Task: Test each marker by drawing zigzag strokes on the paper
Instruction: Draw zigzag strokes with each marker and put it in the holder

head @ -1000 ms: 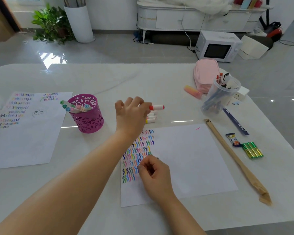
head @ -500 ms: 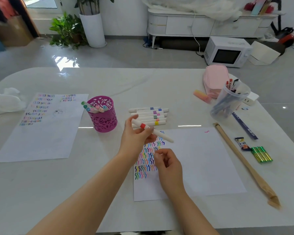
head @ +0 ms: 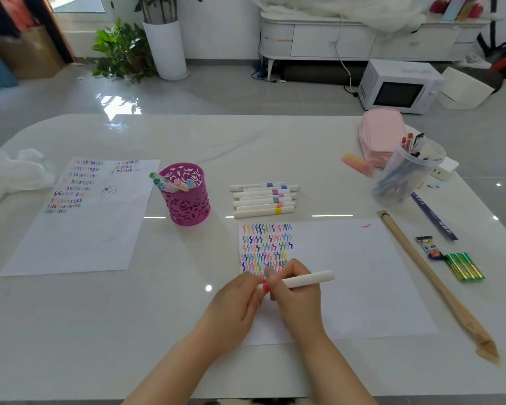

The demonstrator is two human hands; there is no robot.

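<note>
The left hand has brought the red marker to the right hand over the paper; both grip it, probably to uncap

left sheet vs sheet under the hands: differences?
Left sheet lies untouched; near sheet sits under the left hand and right hand gripping a marker. Left sheet carries two zigzag columns plus a doodle; near sheet has one dense block top left and a pink mark top right. Both white, flat on the table.

Pink pouch and clear pen cup at the tabletop's far right corner, wooden stick along its right edge.
</note>
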